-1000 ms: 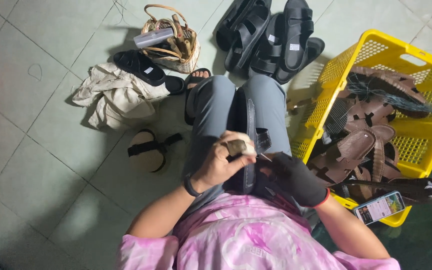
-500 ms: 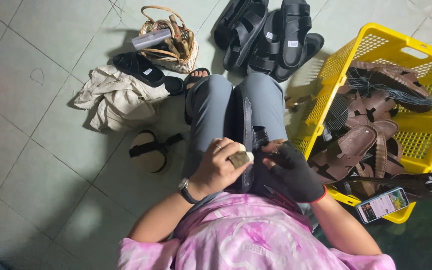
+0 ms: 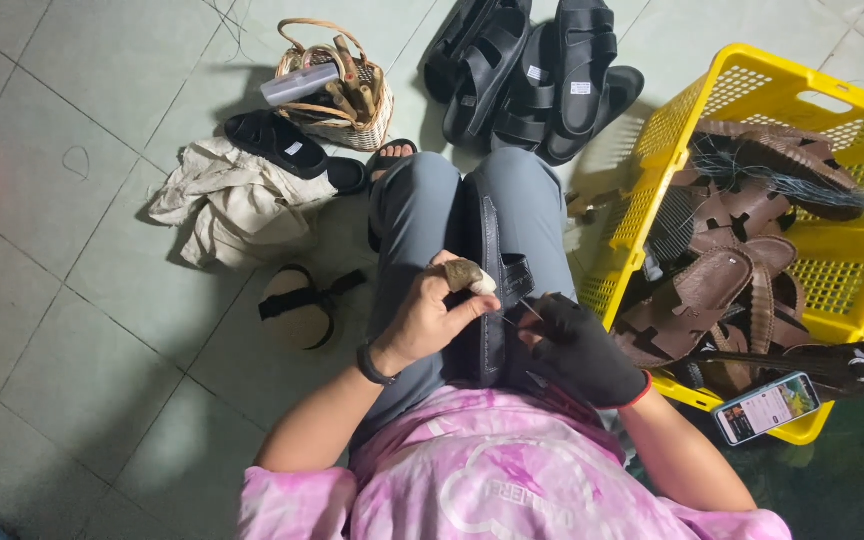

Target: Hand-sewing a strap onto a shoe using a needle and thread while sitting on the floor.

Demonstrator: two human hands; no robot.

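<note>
Left hand (image 3: pixel 432 315) bare, fingers curled in, thumb and wrapped fingertip pinched together – seems to hold a needle or thread end, too thin to tell which. Fingertip carries a taped, worn-looking guard. Dark band on the left wrist. Right hand (image 3: pixel 580 350) in a black glove with red cuff, fingers curled shut, pinching a fine thread that runs across toward the left hand; the palm presses on the black sandal (image 3: pixel 492 270). That sandal lies lengthwise along the lap, between the two grey-trousered thighs, toe end pointing away from the person, strap visible just beside the left fingertips. Both hands meet over its near half, close together but not touching.

Room: the yellow crate (image 3: pixel 752 90) sits tight against the right knee, full of brown sandals (image 3: pixel 732 270) and a bundle of dark thread on top; a phone (image 3: pixel 767 407) rests on its near corner, just beside the right forearm. Right side cramped. Left side more open – tiled floor (image 3: pixel 52 300), with a round tan sandal (image 3: pixel 297 305) near the left thigh and a crumpled beige cloth (image 3: pixel 227 205) beyond. Ahead of the knees: woven basket (image 3: pixel 337 90) with tools, a pile of black sandals (image 3: pixel 532 70).

Pose: both elbows bent, forearms angled inward from the pink shirt, wrists low over the lap.
</note>
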